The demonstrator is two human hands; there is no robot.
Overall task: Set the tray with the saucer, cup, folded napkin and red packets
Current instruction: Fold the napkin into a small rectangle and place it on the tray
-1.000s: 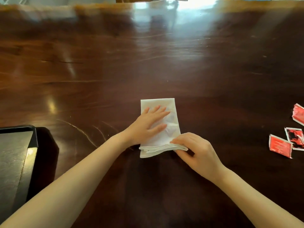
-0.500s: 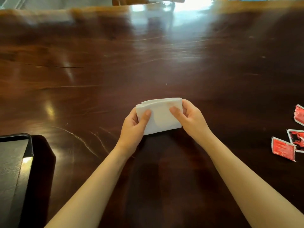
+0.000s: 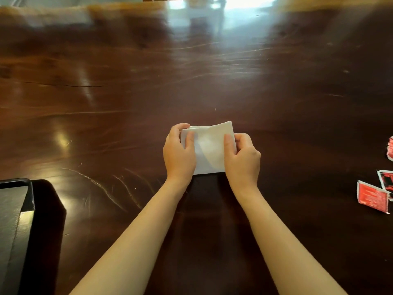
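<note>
A white folded napkin (image 3: 209, 150) sits mid-table, held between both hands. My left hand (image 3: 178, 155) grips its left edge, thumb on top. My right hand (image 3: 242, 158) grips its right edge, thumb pressed on the top face. The napkin's far edge is lifted and slightly bowed. Red packets (image 3: 371, 198) lie loose at the right edge of the view, one flat and nearest, others partly cut off. A corner of the black tray (image 3: 16, 207) shows at the lower left. No saucer or cup is in view.
The dark glossy wooden table (image 3: 191, 81) stretches far ahead, with bright glare at the top. The tray casts a dark shadow to its right.
The long napkin was folded in half, its near end brought up to the far end. Both hands then shifted from pressing it flat to gripping its two sides.
</note>
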